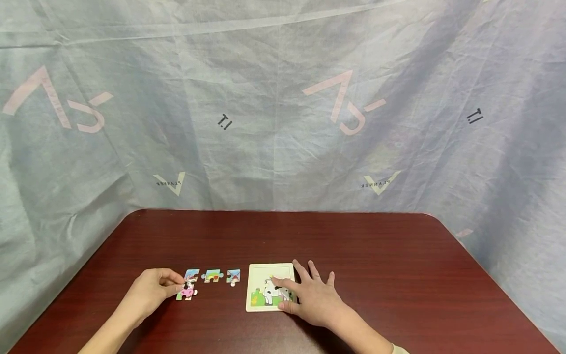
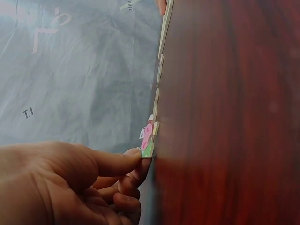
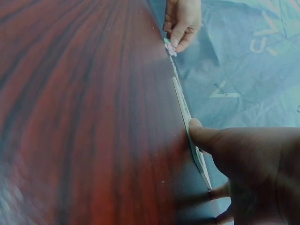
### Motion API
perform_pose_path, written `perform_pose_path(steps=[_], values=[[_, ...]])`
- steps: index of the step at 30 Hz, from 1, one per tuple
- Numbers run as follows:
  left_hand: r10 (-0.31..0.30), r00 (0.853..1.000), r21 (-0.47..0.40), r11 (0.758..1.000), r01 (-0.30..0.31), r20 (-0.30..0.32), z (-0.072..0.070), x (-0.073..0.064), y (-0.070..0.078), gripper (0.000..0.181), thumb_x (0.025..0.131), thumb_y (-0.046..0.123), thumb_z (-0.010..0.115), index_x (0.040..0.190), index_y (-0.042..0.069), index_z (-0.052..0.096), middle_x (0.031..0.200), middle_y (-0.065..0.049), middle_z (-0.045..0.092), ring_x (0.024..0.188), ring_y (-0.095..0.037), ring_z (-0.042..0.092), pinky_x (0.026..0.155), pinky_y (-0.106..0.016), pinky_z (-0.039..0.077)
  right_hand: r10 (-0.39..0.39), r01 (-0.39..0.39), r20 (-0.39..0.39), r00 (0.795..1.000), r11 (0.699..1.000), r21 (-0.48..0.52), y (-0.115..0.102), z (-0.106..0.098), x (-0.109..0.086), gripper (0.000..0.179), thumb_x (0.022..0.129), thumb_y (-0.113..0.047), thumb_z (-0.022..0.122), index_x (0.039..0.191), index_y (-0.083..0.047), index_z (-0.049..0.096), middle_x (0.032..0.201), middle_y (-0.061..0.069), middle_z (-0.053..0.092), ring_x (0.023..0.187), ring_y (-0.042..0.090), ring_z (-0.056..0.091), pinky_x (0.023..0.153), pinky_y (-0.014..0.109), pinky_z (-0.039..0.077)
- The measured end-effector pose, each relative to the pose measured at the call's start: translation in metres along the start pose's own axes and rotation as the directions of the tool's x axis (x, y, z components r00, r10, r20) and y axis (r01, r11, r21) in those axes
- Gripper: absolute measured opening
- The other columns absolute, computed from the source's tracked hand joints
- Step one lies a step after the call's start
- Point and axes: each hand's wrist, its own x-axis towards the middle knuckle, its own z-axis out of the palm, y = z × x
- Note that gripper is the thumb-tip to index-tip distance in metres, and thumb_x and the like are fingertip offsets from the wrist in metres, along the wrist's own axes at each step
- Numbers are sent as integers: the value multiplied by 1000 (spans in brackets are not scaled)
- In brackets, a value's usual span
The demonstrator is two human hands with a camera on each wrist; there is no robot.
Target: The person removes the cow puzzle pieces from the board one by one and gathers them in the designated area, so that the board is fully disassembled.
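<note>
At the left of the table in the head view, my left hand (image 1: pixel 152 290) pinches a pink, white and green jigsaw piece (image 1: pixel 185 292) between thumb and fingers. The left wrist view shows that piece (image 2: pixel 146 138) tilted up at the fingertips. My right hand (image 1: pixel 316 300) rests with spread fingers on the right side of a square puzzle board (image 1: pixel 269 268) with a pale rim. A cow picture (image 1: pixel 270 293) on green ground shows in the board, partly covered by the fingers. In the right wrist view, the thumb touches the board's edge (image 3: pixel 184 112).
Three loose jigsaw pieces lie in a row left of the board: a blue one (image 1: pixel 192 275), a yellow-green one (image 1: pixel 213 276) and a blue one with red (image 1: pixel 234 276). Beneath is a dark red wooden table (image 1: pixel 353 241), with a grey printed cloth (image 1: pixel 265 157) hanging behind.
</note>
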Motion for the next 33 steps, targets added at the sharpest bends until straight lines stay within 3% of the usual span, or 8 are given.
perform_pose_path(steps=[11,20,27,33], values=[[-11,1000,11,1000,11,1,-2,-2,0,9,88,4,75,97,5,72,85,0,66,80,-17,59,70,-34,47,-10,10,-29,1000,1000,1,-1,-1,-1,52,92,-57,64,142,-46,54,159,16,34,142,53,31,90,87,22],[38,998,122,992,-31,-53,2,-1,5,5,92,17,73,96,14,73,87,3,67,78,-17,54,69,-36,42,-6,6,-55,998,1000,3,0,2,1,58,90,-57,67,144,-41,49,157,15,36,141,52,33,89,87,24],[62,996,97,994,-56,-63,11,-1,13,5,94,17,71,97,14,73,78,3,60,67,-16,47,59,-32,37,-12,12,-112,994,1000,-4,0,5,1,52,86,-57,72,130,-33,54,154,15,41,138,52,37,86,88,26],[85,994,76,994,-79,-71,18,-1,22,4,93,17,72,95,14,73,73,3,58,63,-14,47,56,-30,37,-6,8,-94,996,1000,13,0,4,2,52,86,-57,72,129,-29,59,155,15,40,139,52,35,87,88,25]])
